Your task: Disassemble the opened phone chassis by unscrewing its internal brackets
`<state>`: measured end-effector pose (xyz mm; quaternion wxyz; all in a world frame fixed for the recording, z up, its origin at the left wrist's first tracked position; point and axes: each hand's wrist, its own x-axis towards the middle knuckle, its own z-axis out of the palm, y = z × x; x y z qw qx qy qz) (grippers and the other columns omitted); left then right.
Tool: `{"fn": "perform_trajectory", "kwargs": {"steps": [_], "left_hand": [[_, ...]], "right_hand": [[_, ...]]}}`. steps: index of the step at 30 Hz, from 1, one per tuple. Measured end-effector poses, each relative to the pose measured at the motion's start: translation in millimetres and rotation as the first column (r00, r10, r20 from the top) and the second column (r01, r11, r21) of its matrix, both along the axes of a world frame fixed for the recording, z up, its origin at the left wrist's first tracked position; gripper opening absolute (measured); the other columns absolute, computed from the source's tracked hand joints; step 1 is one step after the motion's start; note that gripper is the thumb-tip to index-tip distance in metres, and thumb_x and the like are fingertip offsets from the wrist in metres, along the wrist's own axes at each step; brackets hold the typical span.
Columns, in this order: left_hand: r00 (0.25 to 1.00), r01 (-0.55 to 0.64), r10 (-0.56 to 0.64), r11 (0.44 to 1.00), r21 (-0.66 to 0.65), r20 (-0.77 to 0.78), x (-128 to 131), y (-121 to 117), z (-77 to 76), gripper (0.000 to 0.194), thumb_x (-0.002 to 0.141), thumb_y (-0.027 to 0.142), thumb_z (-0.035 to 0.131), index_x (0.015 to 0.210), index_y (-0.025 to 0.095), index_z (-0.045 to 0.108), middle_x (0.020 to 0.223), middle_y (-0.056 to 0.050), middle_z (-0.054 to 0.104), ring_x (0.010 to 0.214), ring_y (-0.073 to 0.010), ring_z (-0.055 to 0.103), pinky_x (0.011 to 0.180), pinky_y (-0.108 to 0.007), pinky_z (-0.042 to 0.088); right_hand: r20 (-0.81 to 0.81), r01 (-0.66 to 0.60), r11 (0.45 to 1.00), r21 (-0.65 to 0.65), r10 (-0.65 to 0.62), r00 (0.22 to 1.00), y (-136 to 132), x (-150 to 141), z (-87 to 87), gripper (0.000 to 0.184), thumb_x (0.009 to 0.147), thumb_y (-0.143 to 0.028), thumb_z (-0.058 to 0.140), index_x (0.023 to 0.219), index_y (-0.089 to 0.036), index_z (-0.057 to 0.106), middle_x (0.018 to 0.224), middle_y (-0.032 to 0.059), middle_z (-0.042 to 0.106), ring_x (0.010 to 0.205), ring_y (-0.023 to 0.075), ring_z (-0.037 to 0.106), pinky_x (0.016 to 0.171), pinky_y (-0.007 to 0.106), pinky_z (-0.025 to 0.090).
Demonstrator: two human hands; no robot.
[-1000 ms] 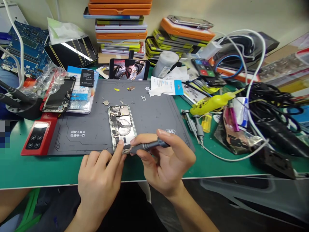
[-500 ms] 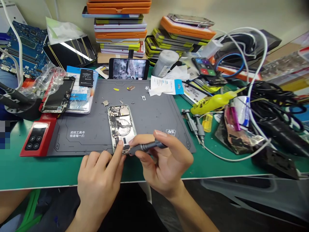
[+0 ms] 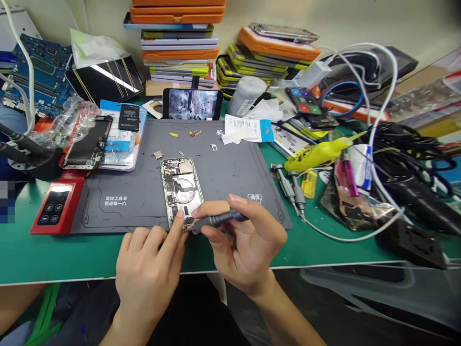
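An opened phone [image 3: 184,185] lies on the grey work mat, its inner parts bare and its lower end towards me. My left hand [image 3: 149,259] grips that lower end, the index finger pressed on the inside and the thumb by the bottom edge, other fingers curled. In my right hand [image 3: 248,240] is a dark grey screwdriver [image 3: 219,219], held nearly level between fingers and thumb. Its front end meets the phone's bottom right corner; the tip is hidden. Small loose parts, among them a SIM tray [image 3: 213,147] and a metal piece [image 3: 157,154], lie beyond the phone.
A propped-up phone [image 3: 192,104] stands behind the mat [image 3: 234,168]. To the left are a detached screen [image 3: 88,144], a battery [image 3: 128,117] and a red device [image 3: 57,206]. A yellow bottle [image 3: 320,151], cables and tools crowd the right. Stacked cases [image 3: 180,52] rise at the back.
Almost nothing differs. Both hands, the screwdriver and the opened phone keep their places; the view has shifted very slightly.
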<state>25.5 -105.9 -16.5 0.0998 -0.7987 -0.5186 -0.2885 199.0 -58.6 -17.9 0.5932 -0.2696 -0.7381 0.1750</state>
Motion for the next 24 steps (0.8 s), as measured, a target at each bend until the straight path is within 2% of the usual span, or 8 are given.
{"fn": "perform_trajectory", "kwargs": {"steps": [6,11,17,24], "left_hand": [[1.0,-0.01,0.01,1.0,0.0,-0.01,0.1,0.1,-1.7,0.034,0.106,0.02,0.07,0.139,0.013,0.07,0.069,0.001,0.055,0.071,-0.0203,0.041,0.068,-0.037,0.032],[1.0,-0.018,0.018,1.0,-0.007,-0.016,0.2,-0.4,-2.6,0.035,0.106,0.022,0.069,0.14,0.015,0.069,0.069,0.002,0.055,0.071,-0.02,0.042,0.068,-0.037,0.032],[0.999,-0.014,0.014,1.0,-0.008,-0.029,0.0,-0.8,0.1,0.037,0.105,0.023,0.071,0.141,0.014,0.069,0.071,0.001,0.058,0.072,-0.0197,0.044,0.068,-0.036,0.032],[1.0,-0.014,0.014,1.0,-0.009,-0.015,-0.8,-1.2,-0.3,0.034,0.106,0.02,0.068,0.139,0.013,0.07,0.069,0.001,0.056,0.07,-0.0198,0.042,0.068,-0.036,0.032]], "right_hand": [[-0.006,-0.002,1.0,0.0,0.002,1.0,-1.0,-0.4,-2.5,0.069,0.102,-0.005,0.062,0.164,-0.024,0.037,0.115,0.0098,0.073,0.101,0.019,0.078,0.081,0.035,0.072],[-0.022,0.021,1.0,0.002,-0.021,1.0,-0.7,0.6,-2.4,0.067,0.101,-0.005,0.064,0.161,-0.023,0.04,0.113,0.0097,0.074,0.094,0.0182,0.077,0.077,0.034,0.072],[-0.051,0.13,0.987,0.094,-0.125,0.991,0.9,0.4,-1.6,0.06,0.101,-0.006,0.065,0.157,-0.017,0.047,0.105,0.0087,0.074,0.086,0.019,0.078,0.077,0.037,0.072],[-0.015,0.103,0.993,0.065,-0.102,0.995,-0.9,-0.3,-5.0,0.065,0.101,-0.006,0.064,0.161,-0.022,0.044,0.114,0.0108,0.075,0.089,0.02,0.079,0.077,0.038,0.073]]}}
